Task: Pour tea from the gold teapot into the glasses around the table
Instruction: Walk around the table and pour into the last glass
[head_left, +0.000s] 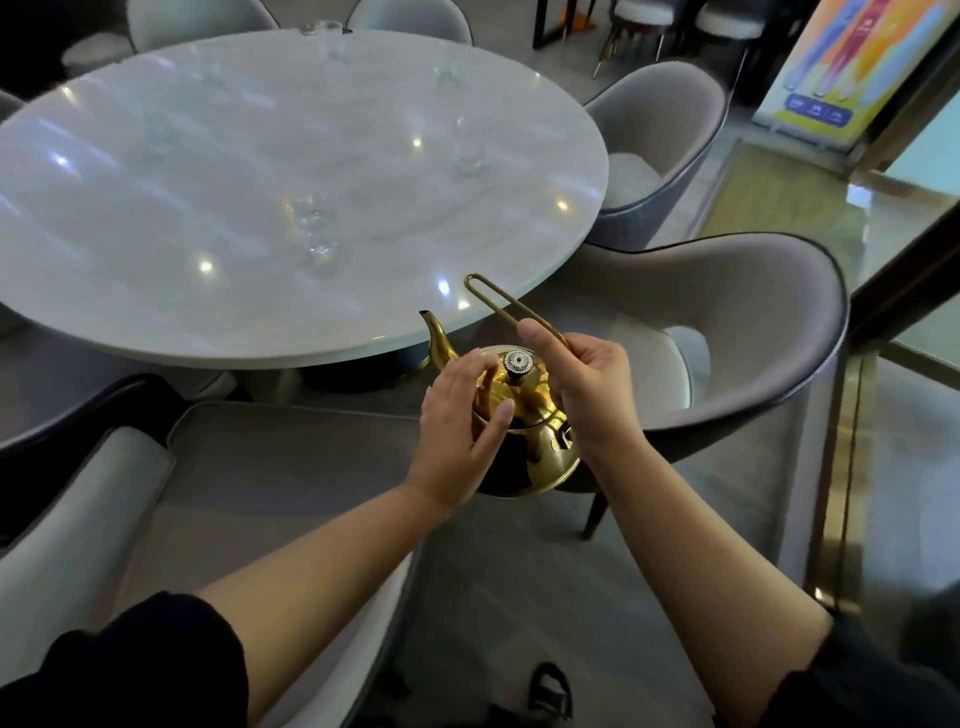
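The gold teapot (540, 447) hangs in the air below the near edge of the round white table (156, 291), its spout pointing toward the table. My right hand (587, 384) grips its long wire handle. My left hand (462, 431) rests against the lid and the pot's left side, fingers lightly curved. A silver knob tops the lid. Several clear glasses stand around the tabletop: one near me (322, 249), one further right (467, 158), one at the far edge (330, 39). They are blurred.
Grey upholstered chairs ring the table: one directly under my arms (249, 467), one to the right (727, 343), another behind it (660, 135). A colourful banner (852, 67) stands at the far right beside a glass wall.
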